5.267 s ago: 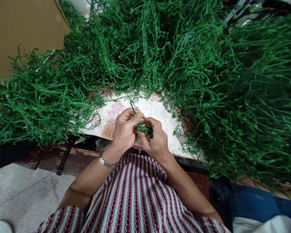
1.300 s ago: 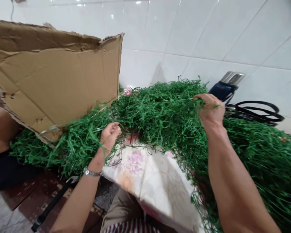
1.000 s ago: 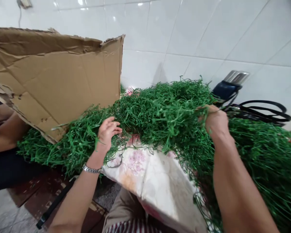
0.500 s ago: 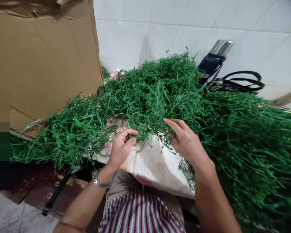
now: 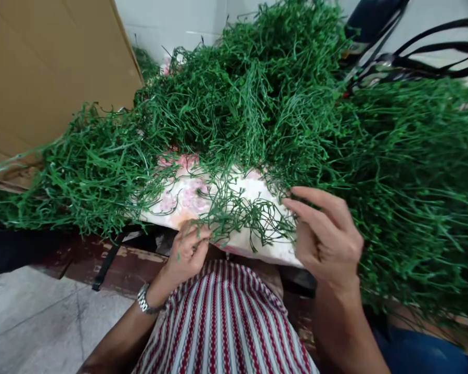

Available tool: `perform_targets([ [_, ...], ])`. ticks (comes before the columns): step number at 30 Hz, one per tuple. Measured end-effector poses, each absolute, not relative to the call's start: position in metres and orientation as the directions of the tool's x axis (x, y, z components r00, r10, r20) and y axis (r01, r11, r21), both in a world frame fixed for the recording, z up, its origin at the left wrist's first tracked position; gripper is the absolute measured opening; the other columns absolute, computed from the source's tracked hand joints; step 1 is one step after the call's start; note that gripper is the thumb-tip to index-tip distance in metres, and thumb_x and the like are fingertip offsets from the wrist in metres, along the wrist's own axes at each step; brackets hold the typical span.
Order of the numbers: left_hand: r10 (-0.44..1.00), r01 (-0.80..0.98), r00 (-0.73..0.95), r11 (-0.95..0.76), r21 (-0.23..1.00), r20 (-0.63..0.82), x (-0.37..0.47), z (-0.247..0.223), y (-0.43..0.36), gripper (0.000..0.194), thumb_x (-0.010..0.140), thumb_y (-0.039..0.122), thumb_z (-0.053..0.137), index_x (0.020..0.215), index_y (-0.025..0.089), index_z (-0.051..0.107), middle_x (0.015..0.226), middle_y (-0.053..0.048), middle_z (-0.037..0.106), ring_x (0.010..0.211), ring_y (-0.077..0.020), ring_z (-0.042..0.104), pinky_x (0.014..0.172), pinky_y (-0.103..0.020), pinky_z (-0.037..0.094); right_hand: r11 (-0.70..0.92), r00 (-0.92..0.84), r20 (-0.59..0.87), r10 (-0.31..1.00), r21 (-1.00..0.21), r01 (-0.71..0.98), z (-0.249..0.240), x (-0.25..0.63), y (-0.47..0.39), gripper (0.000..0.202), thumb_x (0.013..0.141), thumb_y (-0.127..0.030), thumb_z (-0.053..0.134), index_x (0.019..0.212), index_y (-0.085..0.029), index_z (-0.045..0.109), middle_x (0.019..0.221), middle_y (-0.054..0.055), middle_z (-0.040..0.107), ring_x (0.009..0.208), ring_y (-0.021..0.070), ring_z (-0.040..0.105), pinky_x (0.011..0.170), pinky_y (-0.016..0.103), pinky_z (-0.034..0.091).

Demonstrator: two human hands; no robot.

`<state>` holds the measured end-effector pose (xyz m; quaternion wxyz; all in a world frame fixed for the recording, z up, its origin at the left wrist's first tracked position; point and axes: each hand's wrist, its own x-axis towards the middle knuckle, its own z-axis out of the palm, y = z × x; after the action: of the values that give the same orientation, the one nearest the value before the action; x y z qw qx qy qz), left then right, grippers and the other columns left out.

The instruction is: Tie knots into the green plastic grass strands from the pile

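Note:
My left hand [image 5: 189, 248] is closed, thumb against fingers, at the near edge of the cloth-covered surface [image 5: 263, 193]. Thin green plastic stems [image 5: 224, 221] run out of its pinch toward the right. My right hand [image 5: 327, 234] hovers at the right of the cloth, thumb and fingers apart, with nothing visible between them. Loose green sprigs [image 5: 257, 215] lie on the cloth between both hands. Behind them rises a large tangled heap of green artificial stems [image 5: 253, 104].
A cardboard box [image 5: 58, 67] stands at the left. More green stems [image 5: 413, 192] fill the right side. At the back right are a dark blue tool [image 5: 374, 21] and a looped black cable [image 5: 444, 49], near the white tiled wall [image 5: 171, 26]. A dark strap [image 5: 107, 262] hangs at lower left.
The view has tipped downward. My left hand has drawn back toward my lap with stems in its pinch. My right hand has moved right, its fingers spread.

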<state>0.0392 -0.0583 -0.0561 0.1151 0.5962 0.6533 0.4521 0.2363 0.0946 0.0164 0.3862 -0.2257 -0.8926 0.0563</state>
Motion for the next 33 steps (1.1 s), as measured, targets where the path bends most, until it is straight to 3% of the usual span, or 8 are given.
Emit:
perform_targets([
  [6, 0.676, 0.618, -0.511, -0.140, 0.773, 0.531, 0.037, -0.033, -0.056, 0.021, 0.077, 0.015, 0.051, 0.094, 0.020, 0.062, 0.097, -0.006, 0.058, 0.103, -0.0208, 0.052, 0.088, -0.037, 0.044, 0.886, -0.852, 0.250, 0.459, -0.195, 0.420, -0.008, 0.214, 0.089, 0.026, 0.086, -0.023, 0.048, 0.108, -0.015, 0.058, 0.103, 0.011, 0.059, 0.093, 0.0222, 0.051, 0.082, 0.040, 0.045],
  [9, 0.670, 0.767, -0.452, -0.045, 0.641, 0.589, 0.037, -0.009, -0.043, 0.029, 0.076, 0.020, 0.055, 0.106, 0.019, 0.058, 0.103, -0.008, 0.057, 0.103, -0.0218, 0.052, 0.090, -0.040, 0.042, 0.892, -0.860, 0.254, 0.444, -0.214, 0.397, -0.016, 0.212, 0.086, 0.021, 0.087, -0.025, 0.047, 0.098, -0.015, 0.061, 0.094, 0.009, 0.059, 0.086, 0.0199, 0.049, 0.079, 0.037, 0.043],
  [13, 0.810, 0.953, -0.260, 0.126, 0.277, 0.525, 0.039, 0.013, -0.013, 0.032, 0.074, 0.034, 0.061, 0.102, 0.017, 0.061, 0.115, -0.012, 0.056, 0.110, -0.0303, 0.047, 0.096, -0.051, 0.031, 0.917, -0.869, 0.301, 0.393, -0.207, 0.343, -0.016, 0.211, 0.078, 0.018, 0.087, -0.021, 0.047, 0.095, -0.016, 0.062, 0.092, 0.008, 0.058, 0.084, 0.0189, 0.046, 0.076, 0.035, 0.041],
  [17, 0.899, 0.973, -0.203, 0.142, 0.179, 0.388, 0.037, 0.002, 0.008, 0.016, 0.077, 0.028, 0.056, 0.087, 0.019, 0.064, 0.115, -0.010, 0.057, 0.113, -0.0309, 0.044, 0.101, -0.055, 0.022, 0.935, -0.873, 0.343, 0.346, -0.207, 0.289, -0.017, 0.212, 0.074, 0.018, 0.086, -0.018, 0.047, 0.096, -0.017, 0.062, 0.089, 0.008, 0.057, 0.082, 0.0183, 0.044, 0.073, 0.033, 0.039],
  [22, 0.907, 0.923, -0.288, 0.178, 0.341, 0.308, 0.023, -0.026, 0.008, 0.007, 0.075, 0.015, 0.051, 0.071, 0.017, 0.057, 0.088, -0.006, 0.060, 0.092, -0.0234, 0.052, 0.090, -0.045, 0.036, 0.913, -0.855, 0.340, 0.392, -0.260, 0.316, -0.022, 0.219, 0.077, 0.020, 0.084, -0.015, 0.049, 0.099, -0.016, 0.061, 0.089, 0.008, 0.056, 0.082, 0.0183, 0.045, 0.072, 0.033, 0.040],
  [25, 0.792, 0.756, -0.471, 0.136, 0.640, 0.388, 0.009, -0.035, 0.000, 0.007, 0.072, 0.011, 0.051, 0.069, 0.017, 0.053, 0.072, -0.001, 0.054, 0.075, -0.0163, 0.052, 0.074, -0.033, 0.042, 0.880, -0.816, 0.348, 0.462, -0.295, 0.373, -0.024, 0.225, 0.083, 0.018, 0.084, -0.016, 0.049, 0.096, -0.016, 0.061, 0.085, 0.007, 0.055, 0.079, 0.0175, 0.046, 0.072, 0.032, 0.040],
  [28, 0.546, 0.427, -0.734, -0.091, 0.899, 0.404, -0.001, -0.035, -0.007, 0.008, 0.068, 0.011, 0.059, 0.071, 0.017, 0.053, 0.068, 0.002, 0.052, 0.063, -0.0102, 0.050, 0.060, -0.023, 0.042, 0.852, -0.763, 0.384, 0.521, -0.290, 0.436, -0.022, 0.229, 0.089, 0.014, 0.084, -0.019, 0.049, 0.090, -0.015, 0.061, 0.080, 0.007, 0.054, 0.075, 0.0169, 0.046, 0.074, 0.033, 0.039],
  [33, 0.399, 0.087, -0.869, -0.458, 0.885, 0.292, 0.003, -0.015, -0.012, 0.014, 0.063, 0.007, 0.061, 0.071, 0.015, 0.054, 0.070, 0.002, 0.053, 0.063, -0.0114, 0.057, 0.063, -0.027, 0.048, 0.814, -0.707, 0.406, 0.579, -0.236, 0.531, -0.014, 0.228, 0.091, 0.015, 0.085, -0.023, 0.049, 0.085, -0.015, 0.061, 0.077, 0.006, 0.053, 0.075, 0.0165, 0.045, 0.073, 0.030, 0.039],
])
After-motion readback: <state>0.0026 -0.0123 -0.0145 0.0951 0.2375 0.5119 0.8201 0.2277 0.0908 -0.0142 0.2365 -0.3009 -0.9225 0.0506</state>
